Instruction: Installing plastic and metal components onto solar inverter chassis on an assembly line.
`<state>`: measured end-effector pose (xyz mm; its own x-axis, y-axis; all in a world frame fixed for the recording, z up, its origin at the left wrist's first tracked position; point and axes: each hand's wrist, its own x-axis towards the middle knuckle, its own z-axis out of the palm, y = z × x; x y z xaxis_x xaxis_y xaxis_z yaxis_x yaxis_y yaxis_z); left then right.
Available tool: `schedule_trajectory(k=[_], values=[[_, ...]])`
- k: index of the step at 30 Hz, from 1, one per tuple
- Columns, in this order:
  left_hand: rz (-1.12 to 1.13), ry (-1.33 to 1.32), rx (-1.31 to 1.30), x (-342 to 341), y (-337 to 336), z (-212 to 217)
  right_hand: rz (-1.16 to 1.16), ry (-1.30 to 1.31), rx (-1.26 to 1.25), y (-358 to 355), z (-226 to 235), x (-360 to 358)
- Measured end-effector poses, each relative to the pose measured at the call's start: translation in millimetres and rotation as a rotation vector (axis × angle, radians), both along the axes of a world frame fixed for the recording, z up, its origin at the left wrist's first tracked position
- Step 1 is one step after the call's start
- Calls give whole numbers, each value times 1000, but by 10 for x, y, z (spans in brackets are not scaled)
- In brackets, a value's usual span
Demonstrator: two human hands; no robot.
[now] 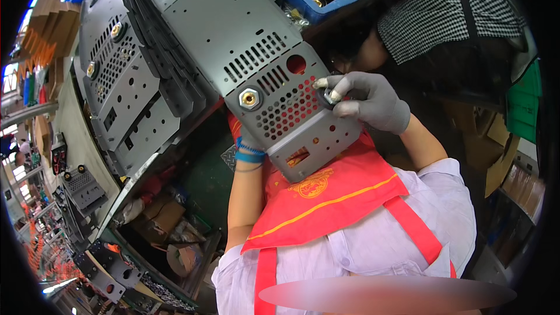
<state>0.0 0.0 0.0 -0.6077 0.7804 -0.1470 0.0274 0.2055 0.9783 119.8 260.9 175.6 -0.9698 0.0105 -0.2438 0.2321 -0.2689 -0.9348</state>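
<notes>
A grey sheet-metal panel with slots and round holes reaches from the bench over my lap, its near end bent. On its left side sits a hex nut around a brass-centred fitting. My right hand, in a grey glove with pale fingertips, pinches a small dark round fitting with a shiny metal part at the panel's right edge. An open round hole lies just beyond those fingers. My left hand goes behind the panel's left edge; its fingers are hidden, and blue bands circle the wrist.
At left, a stack of similar grey panels lies on the bench, the top one carrying two fittings. A blue tray at the back holds several black fittings with brass centres. Another person in a checkered garment is at right, near a green crate.
</notes>
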Motion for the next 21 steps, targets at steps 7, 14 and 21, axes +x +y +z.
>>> schedule_trajectory(k=[7, 14, 21], values=[[209, -1377, 879, 401, 457, 357, 129, -23, 166, 51, 81, 77], [199, -1329, 868, 403, 370, 448, 197, -26, 270, 135, 168, -93], [423, -1499, 740, 487, 338, 71, -9, 674, 1323, -67, 10, -577]])
